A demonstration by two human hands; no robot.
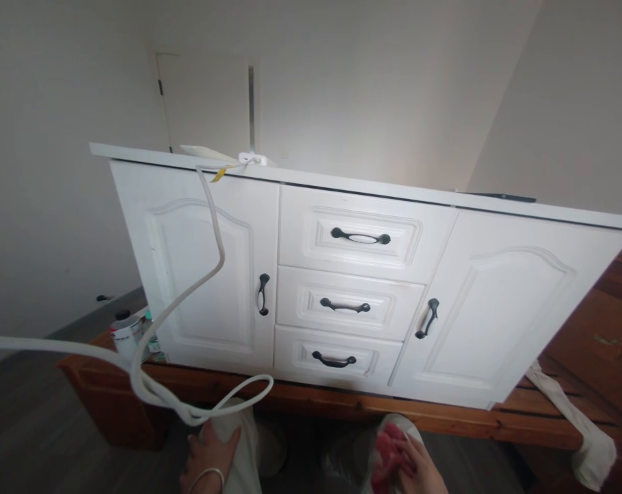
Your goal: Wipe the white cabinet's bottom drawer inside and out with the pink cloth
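My left hand (pixel 208 456) rests low at the bottom edge on my light trouser leg, a thin bracelet at the wrist, touching a loop of white cable (pixel 215 233). The cable runs up over the left door of a white cabinet (pixel 496 309) to a white plug block (pixel 252 159) on its top. My right hand (pixel 416 466) lies on my other knee and holds a crumpled pink cloth (pixel 387 453). The cabinet has two doors and three middle drawers with black handles.
The cabinet stands on a brown wooden bed frame (pixel 444 415). Small cans and bottles (pixel 128 333) sit at the cabinet's lower left. A white cloth (pixel 583 439) hangs over the frame at right. A closed door (pixel 208 103) shows behind. Grey floor lies at left.
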